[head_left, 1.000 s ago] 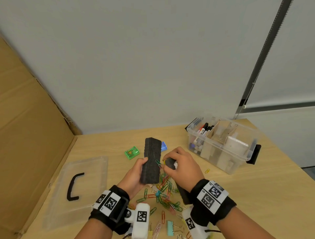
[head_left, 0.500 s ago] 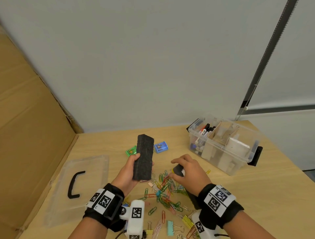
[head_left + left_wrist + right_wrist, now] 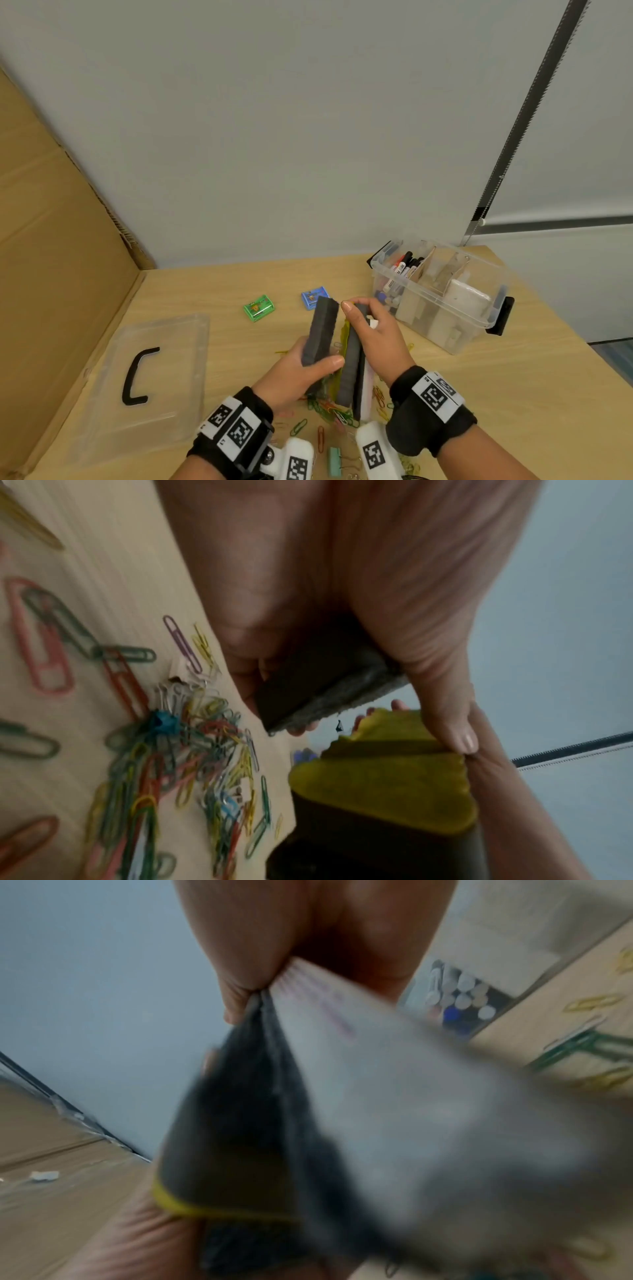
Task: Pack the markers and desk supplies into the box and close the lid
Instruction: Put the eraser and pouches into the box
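Note:
My left hand grips a black felt eraser by its lower end, tilted upright above the table. My right hand pinches the top of a second eraser, which has dark felt, a yellow layer and a white back. The two erasers stand side by side, nearly touching. In the left wrist view the black eraser sits in my palm beside the yellow face. The right wrist view is blurred and shows the white back. The clear box at the right stands open with markers inside.
Several coloured paper clips lie under my hands, and a teal binder clip is near the front edge. Green and blue sharpeners sit behind. The clear lid with a black handle lies left, by a cardboard wall.
My right hand has lifted the second eraser off the paper clip pile. My left hand has brought its eraser right, so the two now stand next to each other.

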`<state>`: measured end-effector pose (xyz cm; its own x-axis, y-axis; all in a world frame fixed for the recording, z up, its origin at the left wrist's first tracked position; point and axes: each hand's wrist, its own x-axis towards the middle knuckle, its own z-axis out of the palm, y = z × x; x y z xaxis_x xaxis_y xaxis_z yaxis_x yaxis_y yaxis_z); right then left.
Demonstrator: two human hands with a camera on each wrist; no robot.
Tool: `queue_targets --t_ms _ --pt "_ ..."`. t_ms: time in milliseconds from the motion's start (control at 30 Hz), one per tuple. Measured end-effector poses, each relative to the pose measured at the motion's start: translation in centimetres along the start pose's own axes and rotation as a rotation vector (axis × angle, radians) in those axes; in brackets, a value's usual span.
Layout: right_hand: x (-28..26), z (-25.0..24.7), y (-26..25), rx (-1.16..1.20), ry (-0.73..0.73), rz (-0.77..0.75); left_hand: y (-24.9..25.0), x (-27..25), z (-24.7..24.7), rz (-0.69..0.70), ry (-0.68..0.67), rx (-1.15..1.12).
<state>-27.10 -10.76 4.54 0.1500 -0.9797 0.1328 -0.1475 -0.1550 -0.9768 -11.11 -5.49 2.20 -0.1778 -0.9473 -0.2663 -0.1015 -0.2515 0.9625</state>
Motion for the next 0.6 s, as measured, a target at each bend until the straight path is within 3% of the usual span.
queue_targets --t_ms 167,333,500,600 --pt "0.4 0.8 0.0 0.040 0.048 0.011 0.1 0.1 1.0 0.051 -0.040 -0.139" --pt "0.6 0.6 -0.4 -0.141 0.037 -0.037 0.4 -0.1 0.9 0.081 -0.014 -0.109" --pt "2.1 -2.3 -1.6 -0.212 0.209 -0.033 0.8 -0.5 -0.5 0.068 0.074 -0.099" --pt "3.8 -5.1 -3.2 -0.134 0.178 0.014 0.7 -0.3 -1.2 0.045 0.127 -0.121"
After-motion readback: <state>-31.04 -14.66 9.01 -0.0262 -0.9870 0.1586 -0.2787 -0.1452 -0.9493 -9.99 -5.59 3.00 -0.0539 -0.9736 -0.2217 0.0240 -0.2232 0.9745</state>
